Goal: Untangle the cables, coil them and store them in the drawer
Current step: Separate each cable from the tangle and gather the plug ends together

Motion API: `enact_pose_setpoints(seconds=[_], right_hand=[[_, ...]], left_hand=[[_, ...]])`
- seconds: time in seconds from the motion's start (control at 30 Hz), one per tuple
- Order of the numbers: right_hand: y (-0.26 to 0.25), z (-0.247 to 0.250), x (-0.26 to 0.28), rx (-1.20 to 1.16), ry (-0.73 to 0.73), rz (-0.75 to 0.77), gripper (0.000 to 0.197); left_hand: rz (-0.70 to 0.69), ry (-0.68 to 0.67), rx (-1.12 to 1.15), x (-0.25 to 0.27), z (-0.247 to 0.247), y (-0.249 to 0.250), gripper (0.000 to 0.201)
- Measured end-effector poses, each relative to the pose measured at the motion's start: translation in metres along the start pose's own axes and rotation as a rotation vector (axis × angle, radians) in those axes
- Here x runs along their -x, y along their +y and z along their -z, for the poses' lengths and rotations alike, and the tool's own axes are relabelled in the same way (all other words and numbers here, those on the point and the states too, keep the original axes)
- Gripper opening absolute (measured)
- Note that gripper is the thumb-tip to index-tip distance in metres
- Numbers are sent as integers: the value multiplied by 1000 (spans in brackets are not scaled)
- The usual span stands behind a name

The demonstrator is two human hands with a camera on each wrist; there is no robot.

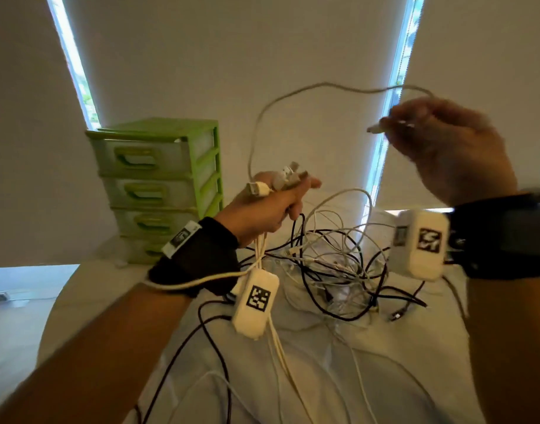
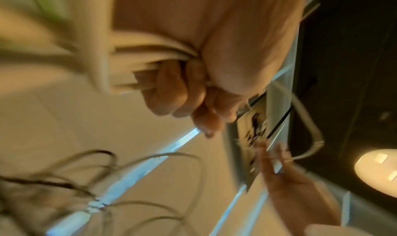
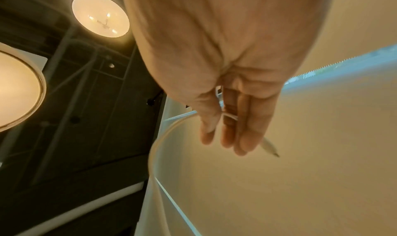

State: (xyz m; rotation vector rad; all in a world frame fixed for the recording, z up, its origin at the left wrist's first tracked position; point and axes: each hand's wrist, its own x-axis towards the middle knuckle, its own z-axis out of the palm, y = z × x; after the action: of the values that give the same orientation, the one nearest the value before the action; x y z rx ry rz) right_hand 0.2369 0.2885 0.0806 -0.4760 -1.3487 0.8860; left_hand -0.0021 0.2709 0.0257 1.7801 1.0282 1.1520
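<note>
Pinched between thumb and fingers, the plug end of a white cable (image 1: 296, 96) sits in the right hand (image 1: 446, 148), raised well above the table; the right wrist view shows the connector tip poking out past the fingertips. From there the cable arcs over and down to the left hand (image 1: 268, 206), whose fingers are curled round a bunch of white cable ends, their connectors (image 1: 281, 179) sticking up past the knuckles. Below and between both hands, the tangle of black and white cables (image 1: 333, 264) lies on the cloth-covered table (image 1: 385, 377), with loose strands trailing toward the person. The green drawer unit (image 1: 158, 185) stands at the back left, all drawers closed.

These cables look light, thin and limp, so they should snag rather than slide. The firm connector is probably the best handhold; tugging mid-length would likely tighten the knots.
</note>
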Motion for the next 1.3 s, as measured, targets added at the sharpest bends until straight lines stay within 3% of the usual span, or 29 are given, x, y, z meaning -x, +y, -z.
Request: enact_pose_setpoints(seconds=[0.07,0.13,0.23,0.33,0.4,0.43,0.5,0.53,0.6,0.7,0.77,0.83,0.87,0.97,1.1,1.17,1.2,1.27,1.3], right_hand=[[-17,18,3,-63,55,40,10],[-35,34,9,-53,90,81,18],[-51,66,18,31,78,69,16],[-60,93,26,47,71,21,30],[-66,105,34,100,49,-17,20],[-68,110,38,193,-8,-56,19],[-61,118,46,603,-184,-218,10],[-56,119,50,827,-309,-335,8],[-48,120,55,1132,-458,-498,37],[-55,88,56,1290,-361,-333,58],[-66,53,53,1190,-204,-108,46],[-74,5,57,930,-207,-1,21],[-77,-19,60,839,-299,-3,19],[-75,-73,73,851,-623,-125,44],[-61,-69,81,1126,-864,-231,29],[-64,-52,83,933,-800,-347,34],[-68,-47,83,762,-687,-365,37],[-78,-44,83,514,-464,-206,35],[-82,-47,83,539,-435,-61,39]], left_hand=[[76,-110,-233,1,8,-7,26],[121,-135,-381,3,19,-11,26],[145,19,-498,2,38,-9,25],[54,150,-715,-3,59,-13,17],[44,254,-671,-2,67,-10,24],[19,304,-628,0,70,-6,23],[3,385,-610,1,75,6,12],[30,411,-610,0,77,14,22],[62,435,-614,0,76,31,29],[1,402,-555,2,62,54,25],[-42,334,-558,4,47,64,27],[-108,272,-553,4,31,73,34],[-145,240,-541,4,22,78,35],[-203,185,-502,5,2,93,28],[-43,268,-430,7,12,99,34],[-32,283,-451,13,21,96,33],[-59,254,-527,15,22,94,30],[-121,67,-726,21,13,93,23],[-134,-72,-800,24,5,95,24]])
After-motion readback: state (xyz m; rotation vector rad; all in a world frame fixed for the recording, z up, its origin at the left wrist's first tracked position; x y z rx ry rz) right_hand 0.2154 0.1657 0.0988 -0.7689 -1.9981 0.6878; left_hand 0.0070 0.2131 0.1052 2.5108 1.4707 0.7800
